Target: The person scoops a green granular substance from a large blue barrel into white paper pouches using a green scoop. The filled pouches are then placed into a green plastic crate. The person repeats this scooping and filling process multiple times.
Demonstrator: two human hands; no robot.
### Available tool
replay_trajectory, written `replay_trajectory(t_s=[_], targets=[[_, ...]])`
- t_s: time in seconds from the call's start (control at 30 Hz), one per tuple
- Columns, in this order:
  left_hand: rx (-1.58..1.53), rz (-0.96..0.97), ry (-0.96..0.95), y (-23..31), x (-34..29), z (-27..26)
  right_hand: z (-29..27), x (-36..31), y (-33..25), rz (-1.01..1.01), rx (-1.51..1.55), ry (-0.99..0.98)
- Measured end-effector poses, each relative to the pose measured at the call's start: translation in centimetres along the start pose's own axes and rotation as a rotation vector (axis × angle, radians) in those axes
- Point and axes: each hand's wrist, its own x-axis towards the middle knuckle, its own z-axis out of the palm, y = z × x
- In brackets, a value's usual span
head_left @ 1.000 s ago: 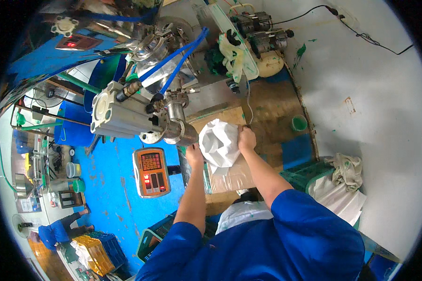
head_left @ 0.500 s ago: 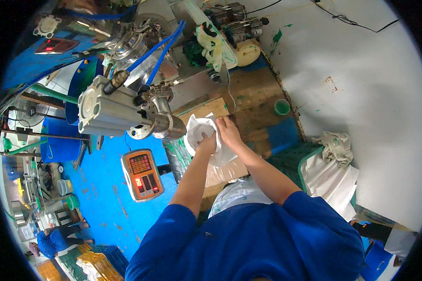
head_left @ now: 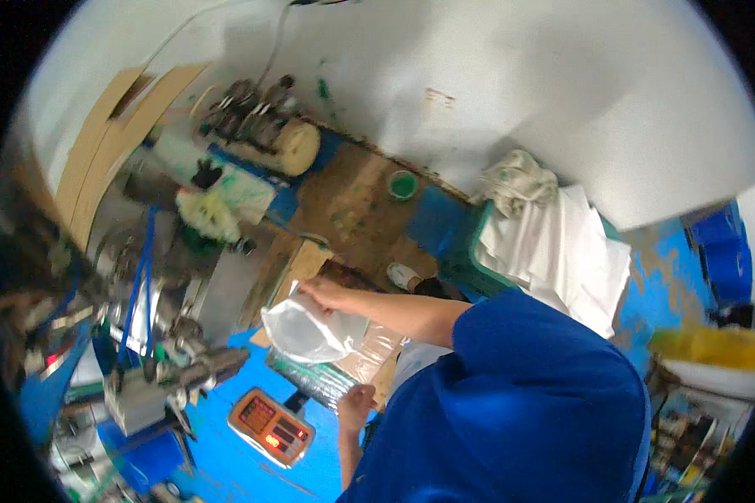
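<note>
A white bag (head_left: pixel 292 335) stands with its mouth open toward me, above a surface covered in clear plastic (head_left: pixel 310 379). My right hand (head_left: pixel 320 295) pinches the far rim of this bag. Nearer to me and apart from the bag, my left hand (head_left: pixel 356 406) has its fingers curled; blur hides whether anything is in them. Left of that hand, an orange scale display (head_left: pixel 272 426) with red lit digits faces up.
A green crate (head_left: pixel 468 267) holding white sacks (head_left: pixel 545 260) stands on the right. A green-filled cup (head_left: pixel 403 185) sits near the wall. Blue hoses (head_left: pixel 143 281) and metal machinery (head_left: pixel 155 386) fill the left. Cardboard (head_left: pixel 109 159) leans at the back left.
My left hand has come out of the bag and drawn back toward me. My right hand still grips the rim. The view has swung right, showing more of the crate and sacks.
</note>
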Motion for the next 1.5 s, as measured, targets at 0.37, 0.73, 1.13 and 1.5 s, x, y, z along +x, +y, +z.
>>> replay_trajectory(t_s=[0.37, 0.73, 1.13, 1.5], targets=[[0.63, -0.048, 0.11, -21.1, 0.9, -0.7, -14.1, -4.4, 2.6, -0.476, -0.813, 0.584], [0.203, -0.157, 0.224, -8.1, 3.3, 1.3, -39.9, -14.5, 2.0, -0.047, -0.83, 1.212], [0.26, -0.1, 0.152, -3.7, 6.6, 5.8, -45.2, -30.1, -14.6, -0.971, -0.818, 1.343], [0.797, 0.038, 0.053, -11.3, 8.1, 2.2, -45.6, -34.3, 15.1, 0.371, -0.797, 1.65]])
